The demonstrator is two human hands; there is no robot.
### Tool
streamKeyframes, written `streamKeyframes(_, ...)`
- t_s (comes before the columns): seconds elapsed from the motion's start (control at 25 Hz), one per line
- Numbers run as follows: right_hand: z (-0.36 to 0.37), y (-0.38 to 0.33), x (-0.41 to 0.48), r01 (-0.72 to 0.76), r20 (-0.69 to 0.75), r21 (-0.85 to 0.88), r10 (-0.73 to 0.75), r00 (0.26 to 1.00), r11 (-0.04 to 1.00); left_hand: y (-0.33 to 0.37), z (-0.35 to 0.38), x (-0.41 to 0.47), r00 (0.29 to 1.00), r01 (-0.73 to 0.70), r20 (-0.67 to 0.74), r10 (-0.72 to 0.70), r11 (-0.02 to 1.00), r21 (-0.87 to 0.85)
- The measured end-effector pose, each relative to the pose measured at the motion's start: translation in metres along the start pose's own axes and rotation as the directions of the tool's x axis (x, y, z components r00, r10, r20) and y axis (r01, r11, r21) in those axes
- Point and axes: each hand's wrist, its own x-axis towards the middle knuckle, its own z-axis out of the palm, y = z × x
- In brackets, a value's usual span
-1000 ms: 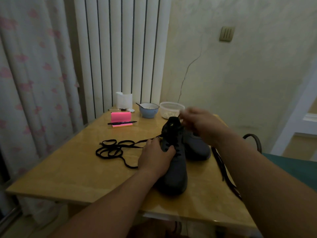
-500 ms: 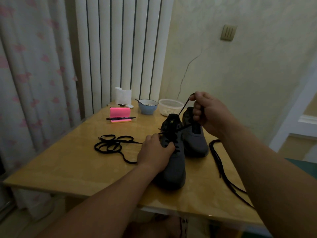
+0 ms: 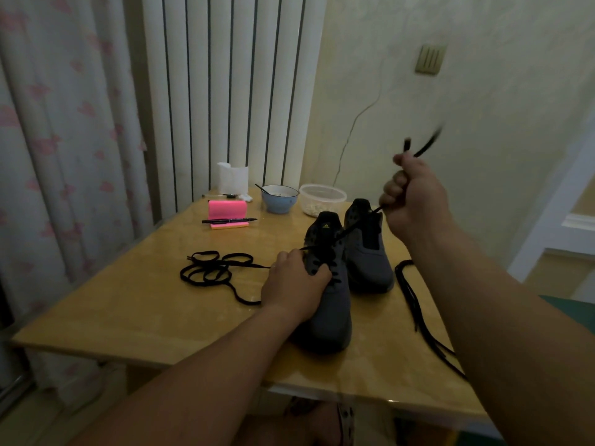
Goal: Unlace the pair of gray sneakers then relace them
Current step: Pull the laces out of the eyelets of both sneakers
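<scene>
A yellow table (image 3: 128, 317) stands before a ribbed radiator. The left hand (image 3: 294, 284) grips the nearer gray sneaker (image 3: 333, 313), fingers curled over its eyelets. Above and to the right of it, the right hand (image 3: 415, 197) is fisted round a black lace (image 3: 351, 232) stretched taut from that sneaker. The second sneaker (image 3: 370, 262) sits just below the fist, and a loose lace (image 3: 415, 304) lies beside it.

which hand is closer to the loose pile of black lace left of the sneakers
Left. The left hand grips the near sneaker right beside the lace pile; the right hand is raised past the far sneaker, gripping a lace end.
</scene>
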Motion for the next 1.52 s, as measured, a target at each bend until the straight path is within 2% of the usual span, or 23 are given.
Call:
streamKeyframes(0.04,-0.003,-0.001,0.002,0.022,-0.029,-0.015,-0.022,0.999,1.000,0.000,0.000,0.000,1.000,0.001,-0.001,-0.001,1.000,0.004)
streamKeyframes(0.12,0.006,0.004,0.003,0.088,0.011,-0.368,-0.090,0.996,0.926,0.001,0.000,0.000,1.000,0.002,-0.001,-0.002,1.000,0.013)
streamKeyframes(0.2,0.031,0.012,-0.002,0.201,0.247,-0.717,-0.027,0.969,0.668,0.001,-0.001,-0.002,1.000,-0.005,-0.013,0.005,1.000,0.022)
streamKeyframes(0.28,0.063,0.017,-0.012,0.382,0.518,-0.826,0.292,0.804,0.416,0.001,-0.001,-0.005,0.999,-0.016,-0.028,0.018,0.999,0.043)
streamKeyframes(0.32,0.077,0.019,-0.014,0.445,0.573,-0.817,0.426,0.700,0.367,0.001,-0.001,-0.006,0.999,-0.019,-0.034,0.020,0.998,0.052)
streamKeyframes(0.36,0.087,0.020,-0.016,0.480,0.598,-0.801,0.462,0.655,0.357,0.000,-0.002,-0.007,0.999,-0.018,-0.038,0.020,0.998,0.053)
streamKeyframes(0.4,0.091,0.022,-0.014,0.482,0.605,-0.793,0.390,0.694,0.371,0.000,-0.003,-0.008,0.999,-0.018,-0.038,0.019,0.999,0.044)
streamKeyframes(0.48,0.075,0.028,-0.001,0.384,0.458,-0.813,0.072,0.886,0.437,0.002,-0.005,-0.008,0.998,-0.025,-0.052,0.023,0.999,-0.029)
streamKeyframes(0.56,0.032,0.043,0.009,0.208,0.208,-0.854,-0.055,0.977,0.476,0.006,-0.011,-0.007,0.995,-0.050,-0.097,0.036,0.988,-0.145)
streamKeyframes(0.64,-0.017,0.064,0.002,0.073,0.089,-0.899,0.017,0.996,0.432,0.010,-0.017,-0.002,0.989,-0.111,-0.122,0.089,0.975,-0.194)
streamKeyframes(0.72,-0.047,0.083,-0.025,-0.043,0.037,-0.880,0.159,0.987,0.472,0.015,-0.023,0.008,0.993,-0.073,-0.114,0.034,0.931,-0.358)
streamKeyframes(0.8,-0.057,0.097,-0.055,-0.074,0.066,-0.834,0.232,0.970,0.547,0.021,-0.033,0.021,0.979,0.134,-0.030,-0.203,0.740,-0.660)
streamKeyframes(0.84,-0.058,0.103,-0.066,-0.031,0.098,-0.820,0.193,0.976,0.572,0.023,-0.041,0.026,0.945,0.261,0.066,-0.320,0.619,-0.740)
streamKeyframes(0.88,-0.060,0.111,-0.074,0.032,0.129,-0.805,0.122,0.984,0.592,0.022,-0.048,0.030,0.905,0.367,0.163,-0.393,0.529,-0.765)
streamKeyframes(0.96,-0.064,0.123,-0.083,0.135,0.158,-0.795,-0.013,0.987,0.592,0.019,-0.060,0.034,0.871,0.454,0.272,-0.409,0.460,-0.763)
streamKeyframes(1.04,-0.068,0.131,-0.090,0.198,0.185,-0.795,-0.081,0.979,0.573,0.020,-0.063,0.034,0.939,0.332,0.211,-0.270,0.562,-0.758)
streamKeyframes(1.08,-0.069,0.133,-0.092,0.226,0.206,-0.792,-0.101,0.973,0.567,0.021,-0.061,0.033,0.984,0.178,0.112,-0.139,0.716,-0.675)
streamKeyframes(1.12,-0.070,0.135,-0.094,0.252,0.225,-0.790,-0.118,0.967,0.559,0.021,-0.057,0.031,0.999,-0.021,0.022,0.036,0.875,-0.483)
streamKeyframes(1.16,-0.071,0.135,-0.094,0.268,0.237,-0.789,-0.129,0.963,0.554,0.020,-0.055,0.031,0.973,-0.225,-0.005,0.229,0.954,-0.198)
streamKeyframes(1.2,-0.071,0.135,-0.094,0.271,0.240,-0.785,-0.130,0.962,0.558,0.020,-0.052,0.030,0.924,-0.382,0.038,0.381,0.922,0.054)
streamKeyframes(1.28,-0.072,0.136,-0.094,0.268,0.244,-0.772,-0.121,0.962,0.577,0.020,-0.048,0.034,0.849,-0.527,0.139,0.510,0.796,0.299)
streamKeyframes(1.4,-0.074,0.139,-0.094,0.262,0.244,-0.776,-0.111,0.963,0.574,0.026,-0.050,0.037,0.829,-0.554,0.107,0.550,0.776,0.303)
streamKeyframes(1.52,-0.076,0.139,-0.092,0.227,0.220,-0.772,-0.085,0.972,0.593,0.032,-0.054,0.035,0.904,-0.426,0.054,0.424,0.905,0.018)
